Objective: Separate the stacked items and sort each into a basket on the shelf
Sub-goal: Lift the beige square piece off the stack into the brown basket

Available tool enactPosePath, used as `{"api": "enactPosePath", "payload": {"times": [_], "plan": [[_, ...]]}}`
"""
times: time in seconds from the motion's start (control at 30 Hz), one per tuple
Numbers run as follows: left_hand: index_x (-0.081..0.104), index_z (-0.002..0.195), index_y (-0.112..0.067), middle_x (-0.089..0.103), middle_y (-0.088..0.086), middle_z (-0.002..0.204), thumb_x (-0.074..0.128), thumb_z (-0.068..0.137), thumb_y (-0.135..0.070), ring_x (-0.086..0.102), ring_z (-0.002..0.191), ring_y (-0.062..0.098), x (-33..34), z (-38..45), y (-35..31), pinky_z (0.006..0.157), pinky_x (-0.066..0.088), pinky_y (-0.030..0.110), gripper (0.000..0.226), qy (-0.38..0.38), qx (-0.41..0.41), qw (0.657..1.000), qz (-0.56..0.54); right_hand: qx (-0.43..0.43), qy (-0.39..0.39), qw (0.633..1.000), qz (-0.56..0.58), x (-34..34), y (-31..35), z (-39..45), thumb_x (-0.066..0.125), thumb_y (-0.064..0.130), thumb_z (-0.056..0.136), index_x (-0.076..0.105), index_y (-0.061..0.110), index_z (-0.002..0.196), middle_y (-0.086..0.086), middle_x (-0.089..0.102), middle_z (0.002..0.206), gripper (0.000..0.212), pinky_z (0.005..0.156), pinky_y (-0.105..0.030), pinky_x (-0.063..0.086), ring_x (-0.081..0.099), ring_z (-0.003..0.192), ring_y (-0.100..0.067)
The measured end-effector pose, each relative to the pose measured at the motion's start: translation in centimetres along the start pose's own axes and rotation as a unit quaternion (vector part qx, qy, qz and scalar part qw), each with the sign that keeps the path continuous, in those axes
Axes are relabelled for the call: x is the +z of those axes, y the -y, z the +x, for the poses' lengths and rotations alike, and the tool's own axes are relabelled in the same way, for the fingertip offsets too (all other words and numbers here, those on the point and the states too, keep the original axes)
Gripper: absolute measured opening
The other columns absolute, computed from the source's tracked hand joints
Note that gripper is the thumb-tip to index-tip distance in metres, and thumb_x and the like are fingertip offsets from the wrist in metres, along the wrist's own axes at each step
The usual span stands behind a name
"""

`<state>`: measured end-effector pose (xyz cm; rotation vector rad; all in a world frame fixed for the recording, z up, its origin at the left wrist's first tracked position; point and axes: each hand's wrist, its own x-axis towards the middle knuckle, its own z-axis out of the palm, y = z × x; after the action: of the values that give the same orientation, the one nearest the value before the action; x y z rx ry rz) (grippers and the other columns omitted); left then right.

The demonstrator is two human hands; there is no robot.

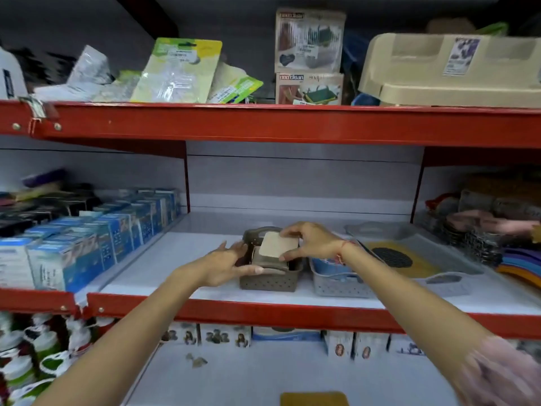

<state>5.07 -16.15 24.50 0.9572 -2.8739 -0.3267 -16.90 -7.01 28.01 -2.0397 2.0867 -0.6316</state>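
A brown perforated basket (pixel 268 282) stands on the white middle shelf (pixel 181 259). Inside it lie several taupe flat pads. My right hand (pixel 310 240) pinches a beige square pad (pixel 277 244), tilted, just above the basket's contents. My left hand (pixel 227 265) rests against the basket's left wall, thumb along the front rim, fingers spread. To the right stands a pale grey perforated basket (pixel 336 284) with blue items (pixel 329 264) in it.
A clear grey tray (pixel 456 281) at right holds a yellow pad with a black mesh disc (pixel 392 256). Blue boxes (pixel 96 238) fill the left bay. Red shelf rails (pixel 263 312) run across. A yellow pad (pixel 314 399) lies on the lower shelf.
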Motion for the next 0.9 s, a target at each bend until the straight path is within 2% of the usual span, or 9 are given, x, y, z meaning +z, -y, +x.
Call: {"api": "enactPosePath", "payload": {"times": [0.17, 0.3, 0.47, 0.53, 0.6, 0.67, 0.73, 0.83, 0.9], "plan": [[0.026, 0.147, -0.034, 0.016, -0.001, 0.16, 0.034, 0.058, -0.091, 0.007, 0.148, 0.03, -0.4, 0.5, 0.4, 0.119, 0.01, 0.043, 0.107, 0.004, -0.018, 1.0, -0.026, -0.007, 0.074, 0.997, 0.01, 1.8, -0.9, 2.9, 0.077, 0.036, 0.075, 0.065, 0.019, 0.122, 0.003, 0.06, 0.131, 0.051, 0.082, -0.013, 0.036, 0.05, 0.109, -0.006], [0.022, 0.147, -0.038, 0.015, -0.003, 0.16, 0.032, 0.053, -0.095, 0.007, 0.148, 0.028, -0.1, 0.7, 0.9, 0.119, 0.013, 0.046, 0.11, -0.004, -0.026, 0.999, -0.027, -0.015, 0.114, 0.993, 0.0, 2.3, -1.2, 3.9, 0.073, 0.038, 0.079, 0.067, 0.024, 0.12, 0.005, 0.058, 0.136, 0.044, 0.095, -0.021, 0.031, 0.048, 0.123, -0.009], [0.019, 0.149, -0.032, 0.013, 0.0, 0.161, 0.033, 0.058, -0.091, 0.007, 0.148, 0.029, -0.1, 0.3, 0.7, 0.121, 0.014, 0.045, 0.109, -0.001, -0.028, 0.999, -0.032, -0.026, 0.127, 0.99, -0.056, 2.4, -0.6, 3.4, 0.064, 0.041, 0.086, 0.064, 0.024, 0.124, 0.002, 0.054, 0.14, 0.042, 0.099, -0.024, 0.032, 0.048, 0.128, -0.016], [0.021, 0.149, -0.03, 0.015, 0.003, 0.16, 0.034, 0.067, -0.084, 0.01, 0.148, 0.028, -0.1, -0.1, 0.5, 0.121, 0.012, 0.043, 0.099, -0.011, -0.009, 0.999, -0.036, -0.038, 0.085, 0.991, -0.091, 2.4, 0.0, 2.6, 0.059, 0.044, 0.089, 0.062, 0.027, 0.126, 0.002, 0.052, 0.142, 0.041, 0.106, -0.03, 0.033, 0.045, 0.13, -0.018], [0.023, 0.149, -0.026, 0.02, 0.005, 0.159, 0.038, 0.079, -0.073, 0.016, 0.146, 0.027, 0.2, -0.9, 0.0, 0.119, 0.01, 0.038, 0.086, -0.054, 0.015, 0.997, -0.054, -0.054, -0.013, 0.996, -0.075, 2.4, 0.7, 0.9, 0.056, 0.045, 0.09, 0.06, 0.031, 0.127, 0.004, 0.052, 0.141, 0.039, 0.109, -0.033, 0.032, 0.043, 0.131, -0.017], [0.025, 0.149, -0.023, 0.023, 0.001, 0.157, 0.042, 0.087, -0.064, 0.017, 0.146, 0.019, 1.0, -2.0, -0.7, 0.117, 0.009, 0.029, 0.076, -0.126, 0.047, 0.989, -0.064, -0.104, -0.148, 0.983, -0.03, 2.7, 1.7, -1.4, 0.056, 0.04, 0.092, 0.064, 0.028, 0.121, 0.004, 0.06, 0.13, 0.033, 0.104, -0.027, 0.036, 0.049, 0.123, -0.015], [0.037, 0.145, -0.022, 0.032, -0.004, 0.154, 0.042, 0.092, -0.056, 0.02, 0.143, 0.007, 1.8, -3.3, -1.8, 0.114, 0.008, 0.022, 0.063, -0.211, 0.093, 0.971, -0.055, -0.154, -0.261, 0.953, -0.006, 3.3, 2.7, -4.2, 0.058, 0.03, 0.093, 0.071, 0.02, 0.11, 0.003, 0.068, 0.113, 0.024, 0.095, -0.025, 0.044, 0.058, 0.109, -0.014], [0.062, 0.124, -0.016, 0.063, 0.001, 0.131, 0.048, 0.097, -0.031, 0.052, 0.126, 0.009, 3.1, -5.6, -3.5, 0.115, 0.027, 0.025, 0.034, -0.332, 0.171, 0.927, -0.046, -0.189, -0.346, 0.919, 0.0, 4.5, 3.7, -8.2, 0.06, 0.02, 0.092, 0.071, 0.01, 0.094, 0.0, 0.07, 0.094, 0.015, 0.081, -0.028, 0.049, 0.06, 0.09, -0.016], [0.071, 0.107, -0.007, 0.073, 0.004, 0.11, 0.052, 0.095, -0.02, 0.067, 0.106, 0.014, 4.6, -7.2, -4.7, 0.106, 0.044, 0.032, 0.026, -0.399, 0.225, 0.889, -0.033, -0.199, -0.363, 0.91, -0.004, 5.8, 3.8, -10.9, 0.061, 0.016, 0.09, 0.07, 0.006, 0.088, -0.003, 0.069, 0.087, 0.013, 0.077, -0.028, 0.048, 0.06, 0.084, -0.019]]}}
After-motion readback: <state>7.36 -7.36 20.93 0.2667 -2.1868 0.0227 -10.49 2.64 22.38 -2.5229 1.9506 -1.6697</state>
